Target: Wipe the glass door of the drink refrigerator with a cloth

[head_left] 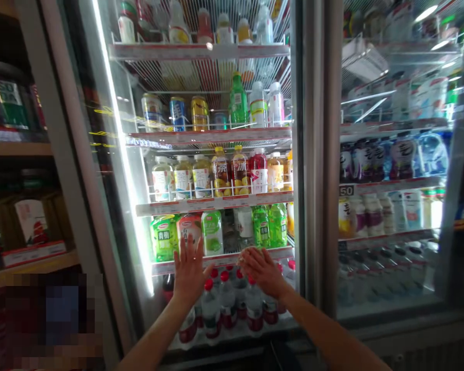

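Observation:
My left hand is open, fingers spread and pointing up, with nothing in it. It is in front of a reddish juice bottle on the fourth shelf and overlaps the shelf's front rail. To the right, my right hand has its fingers bent together over a crumpled pale wad that looks like a cloth, in front of the same rail. Green-labelled bottles stand behind and between the hands. Whether either hand touches the rail or a glass pane, I cannot tell.
Red-capped water bottles fill the bottom level below my hands. Tea and juice bottles line the shelf above. A metal door frame divides this cooler from another stocked one. Wooden shelves with jars stand at the left.

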Motion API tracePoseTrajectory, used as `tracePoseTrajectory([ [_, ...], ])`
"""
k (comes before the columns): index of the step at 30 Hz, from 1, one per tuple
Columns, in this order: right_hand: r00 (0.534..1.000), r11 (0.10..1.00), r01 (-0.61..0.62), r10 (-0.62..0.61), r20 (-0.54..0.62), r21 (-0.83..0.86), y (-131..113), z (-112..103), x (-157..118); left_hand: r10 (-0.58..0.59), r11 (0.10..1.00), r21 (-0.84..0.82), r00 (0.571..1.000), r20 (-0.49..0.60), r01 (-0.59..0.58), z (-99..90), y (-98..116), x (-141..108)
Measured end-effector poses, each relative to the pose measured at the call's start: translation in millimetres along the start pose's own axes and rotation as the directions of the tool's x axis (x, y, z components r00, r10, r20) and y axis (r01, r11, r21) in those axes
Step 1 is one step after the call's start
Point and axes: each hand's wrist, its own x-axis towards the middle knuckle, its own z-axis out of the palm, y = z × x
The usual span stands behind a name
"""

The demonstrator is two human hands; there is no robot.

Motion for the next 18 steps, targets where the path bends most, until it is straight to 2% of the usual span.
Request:
tracePoseTrajectory([
  [1,1.0,1.0,-0.001,0.001,-0.006,-0.018,16.1,-5.1,4.1,0.004,1.0,0.002,1.0,0.002,-0.005,-0.2,-1.0,-0.1],
  [3,0.986,0.986,-0.143,0.136,-0.092,-0.08,56.8,-17.1,23.4,0.023,1.0,0.014,1.0,0.008,-0.024,-1.2,-3.1,0.3],
  [4,0.954,0.959,-0.261,0.24,-0.178,-0.107,77.8,-23.1,36.7,0.038,0.999,0.022,0.999,0.009,-0.038,-2.3,-4.2,0.7],
  [6,0.853,0.883,-0.453,0.389,-0.349,-0.122,111.2,-33.0,60.6,0.065,0.997,0.032,0.998,0.01,-0.065,-5.4,-5.9,1.6],
  [7,0.825,0.863,-0.492,0.421,-0.378,-0.114,120.4,-36.2,67.1,0.073,0.997,0.032,0.997,0.016,-0.073,-7.2,-6.4,2.1],
  [9,0.815,0.855,-0.508,0.437,-0.381,-0.104,120.4,-38.4,63.6,0.072,0.997,0.026,0.997,0.019,-0.073,-10.7,-6.5,2.9],
  [14,0.91,0.927,-0.354,0.311,-0.274,-0.125,80.7,-29.5,13.7,0.049,0.999,0.015,0.999,0.003,-0.049,-12.1,-5.6,1.4],
  [16,0.913,0.933,-0.34,0.297,-0.281,-0.118,89.0,-29.6,22.5,0.055,0.998,0.026,0.999,-0.004,-0.054,-10.5,-7.6,0.5],
  [18,0.886,0.925,-0.369,0.32,-0.336,-0.092,113.5,-35.8,53.8,0.068,0.997,0.047,0.998,-0.007,-0.067,-10.6,-11.6,1.4],
])
